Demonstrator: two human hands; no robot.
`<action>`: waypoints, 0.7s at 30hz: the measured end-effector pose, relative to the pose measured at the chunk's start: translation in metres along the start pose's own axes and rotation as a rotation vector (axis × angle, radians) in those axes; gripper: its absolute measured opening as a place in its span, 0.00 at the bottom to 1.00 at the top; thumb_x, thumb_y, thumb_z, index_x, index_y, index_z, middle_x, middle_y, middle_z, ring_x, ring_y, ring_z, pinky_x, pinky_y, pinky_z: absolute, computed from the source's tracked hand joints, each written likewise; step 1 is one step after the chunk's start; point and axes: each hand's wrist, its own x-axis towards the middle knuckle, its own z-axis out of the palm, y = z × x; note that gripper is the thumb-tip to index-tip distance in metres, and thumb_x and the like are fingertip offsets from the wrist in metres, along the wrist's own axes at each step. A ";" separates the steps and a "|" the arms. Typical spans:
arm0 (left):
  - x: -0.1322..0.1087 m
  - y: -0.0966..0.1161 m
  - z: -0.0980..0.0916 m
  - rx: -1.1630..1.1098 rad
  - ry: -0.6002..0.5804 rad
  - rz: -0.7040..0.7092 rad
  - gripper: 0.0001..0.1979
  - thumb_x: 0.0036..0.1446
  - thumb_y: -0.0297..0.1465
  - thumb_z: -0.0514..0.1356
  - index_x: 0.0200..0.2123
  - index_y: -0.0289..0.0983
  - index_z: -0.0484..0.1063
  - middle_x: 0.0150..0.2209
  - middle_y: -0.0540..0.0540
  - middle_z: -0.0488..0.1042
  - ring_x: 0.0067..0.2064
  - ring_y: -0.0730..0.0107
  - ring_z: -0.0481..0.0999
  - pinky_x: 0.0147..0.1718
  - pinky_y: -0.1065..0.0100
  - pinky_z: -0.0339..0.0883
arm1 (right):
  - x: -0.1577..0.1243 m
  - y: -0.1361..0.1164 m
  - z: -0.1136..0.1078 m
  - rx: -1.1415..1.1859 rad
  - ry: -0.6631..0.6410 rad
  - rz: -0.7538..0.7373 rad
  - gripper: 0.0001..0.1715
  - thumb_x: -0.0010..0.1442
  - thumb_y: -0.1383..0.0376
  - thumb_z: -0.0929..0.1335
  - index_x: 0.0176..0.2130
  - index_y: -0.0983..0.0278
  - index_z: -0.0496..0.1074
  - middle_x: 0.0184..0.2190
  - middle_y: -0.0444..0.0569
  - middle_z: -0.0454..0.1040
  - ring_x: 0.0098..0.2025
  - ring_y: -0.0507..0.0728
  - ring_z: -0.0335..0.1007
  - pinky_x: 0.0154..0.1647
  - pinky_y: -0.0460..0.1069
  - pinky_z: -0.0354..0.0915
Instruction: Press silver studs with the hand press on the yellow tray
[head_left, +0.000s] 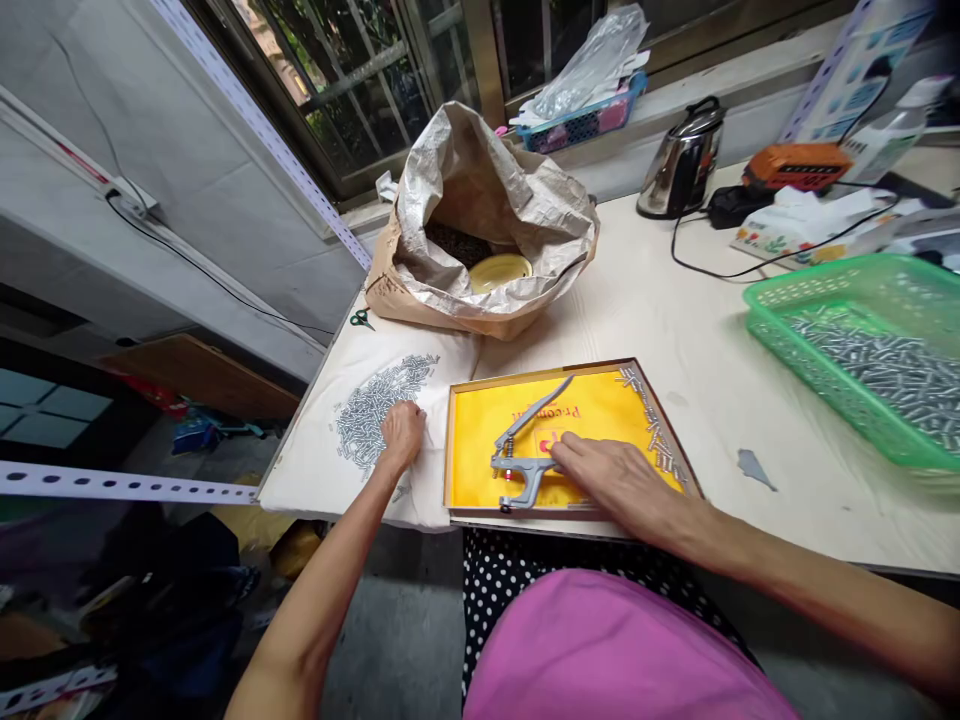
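My left hand (401, 432) rests knuckles-up on a white cloth (330, 480), fingers curled into a pile of small grey metal pieces (375, 405); what it pinches is hidden. My right hand (611, 480) lies on a yellow-lined shallow tray (480, 425), fingers closed near the handle of grey metal press pliers (525, 455). Whether it grips the pliers is unclear. A row of the same small metal pieces (652, 425) lines the tray's right side.
A crumpled paper sack (487, 215) with a yellow bowl (501, 270) stands behind. A green basket (862, 345) of metal pieces sits right. Small scissors (361, 319), a kettle (681, 160), a cable (720, 270) and boxes lie farther back.
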 end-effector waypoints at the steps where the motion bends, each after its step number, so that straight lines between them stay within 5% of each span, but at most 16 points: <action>1: 0.000 0.001 0.000 0.007 -0.003 0.007 0.12 0.64 0.31 0.54 0.39 0.34 0.78 0.45 0.38 0.77 0.45 0.57 0.75 0.37 0.65 0.62 | 0.010 -0.006 0.004 0.015 -0.031 -0.001 0.09 0.68 0.72 0.58 0.41 0.60 0.64 0.40 0.47 0.70 0.37 0.55 0.67 0.33 0.50 0.54; 6: -0.004 0.002 -0.002 0.039 0.029 0.058 0.12 0.63 0.28 0.52 0.39 0.34 0.77 0.45 0.37 0.76 0.45 0.57 0.75 0.38 0.65 0.62 | 0.038 -0.019 0.007 0.027 -0.141 0.002 0.11 0.67 0.72 0.58 0.44 0.61 0.66 0.43 0.51 0.71 0.40 0.57 0.69 0.33 0.50 0.54; 9: -0.008 -0.002 -0.005 -0.001 0.081 0.093 0.12 0.62 0.27 0.52 0.38 0.33 0.76 0.43 0.37 0.76 0.45 0.57 0.75 0.39 0.65 0.63 | 0.024 -0.007 -0.011 0.024 -0.156 -0.003 0.12 0.67 0.73 0.58 0.44 0.61 0.66 0.42 0.50 0.72 0.41 0.57 0.70 0.34 0.50 0.54; 14: -0.018 -0.004 -0.014 -0.392 0.162 0.119 0.11 0.60 0.29 0.55 0.39 0.33 0.76 0.38 0.42 0.78 0.39 0.63 0.76 0.38 0.67 0.67 | -0.009 0.020 -0.041 -0.064 0.023 0.064 0.13 0.66 0.72 0.57 0.42 0.60 0.67 0.39 0.50 0.72 0.37 0.56 0.69 0.31 0.49 0.53; 21: -0.061 0.037 -0.019 -1.065 -0.156 0.081 0.14 0.51 0.35 0.62 0.39 0.32 0.76 0.36 0.44 0.79 0.24 0.75 0.71 0.24 0.71 0.66 | 0.031 0.027 -0.003 -0.080 0.052 0.108 0.13 0.71 0.67 0.56 0.41 0.62 0.66 0.39 0.49 0.71 0.34 0.54 0.66 0.29 0.49 0.48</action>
